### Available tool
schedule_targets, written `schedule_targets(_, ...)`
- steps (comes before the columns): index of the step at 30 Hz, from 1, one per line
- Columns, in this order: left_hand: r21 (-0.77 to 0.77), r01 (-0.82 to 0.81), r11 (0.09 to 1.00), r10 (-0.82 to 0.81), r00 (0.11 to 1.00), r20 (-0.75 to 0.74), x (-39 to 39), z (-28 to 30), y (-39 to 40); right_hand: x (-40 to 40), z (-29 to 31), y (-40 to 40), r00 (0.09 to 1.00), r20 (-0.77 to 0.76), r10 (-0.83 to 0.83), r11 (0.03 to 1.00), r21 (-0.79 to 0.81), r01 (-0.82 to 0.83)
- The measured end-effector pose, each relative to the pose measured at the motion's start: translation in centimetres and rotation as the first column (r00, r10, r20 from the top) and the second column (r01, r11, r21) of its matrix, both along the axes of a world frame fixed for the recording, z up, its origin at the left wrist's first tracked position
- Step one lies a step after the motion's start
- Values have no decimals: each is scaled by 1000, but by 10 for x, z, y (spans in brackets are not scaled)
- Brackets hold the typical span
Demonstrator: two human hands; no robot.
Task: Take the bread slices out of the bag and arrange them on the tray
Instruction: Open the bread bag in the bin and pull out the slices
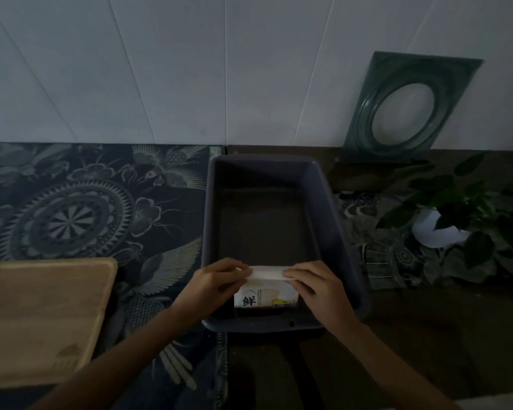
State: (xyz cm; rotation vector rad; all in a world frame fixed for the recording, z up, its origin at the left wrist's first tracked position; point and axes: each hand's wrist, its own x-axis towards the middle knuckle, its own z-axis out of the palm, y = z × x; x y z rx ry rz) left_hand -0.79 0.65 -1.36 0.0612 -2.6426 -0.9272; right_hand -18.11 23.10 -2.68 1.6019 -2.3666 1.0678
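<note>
A white bread bag [265,294] with black and yellow print stands at the near end of a dark plastic bin [328,202]. My left hand [216,281] pinches the left end of the bag's white top edge. My right hand [314,284] pinches the right end of that same edge. No bread slices are visible; the bag's contents are hidden. A bare wooden tray [42,315] lies on the table to the left of the bin, apart from both hands.
A patterned dark mat [71,202] covers the left of the table. A potted plant in a white pot [439,229] stands at the right. A green square frame with a round opening [406,108] leans on the white wall behind. The scene is dim.
</note>
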Motion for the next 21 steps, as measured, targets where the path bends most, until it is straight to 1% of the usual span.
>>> schedule_targets(4,54,-50,997,48,998,38,-5,4,-3,-10,0,-2,996,88,34,999,-22,-32)
schedule_targets(8,132,-144,981,129,985,119,-8,7,-8,-18,2,-3,955,285,85,994,-93,-61)
schedule_targets(11,239,-176,955,135,975,176,-11,8,-10,-23,2,-6,941,310,132,989,-109,-103)
schedule_targets(13,268,-179,947,131,973,188,-13,9,-9,-26,2,-9,934,332,131,989,-105,-101)
schedule_targets(18,225,-141,964,113,985,130,-11,8,-4,-27,0,-12,918,365,152,987,-114,-118)
schedule_targets(21,227,-137,964,117,988,99,-11,8,-1,-26,1,-13,911,386,141,988,-107,-108)
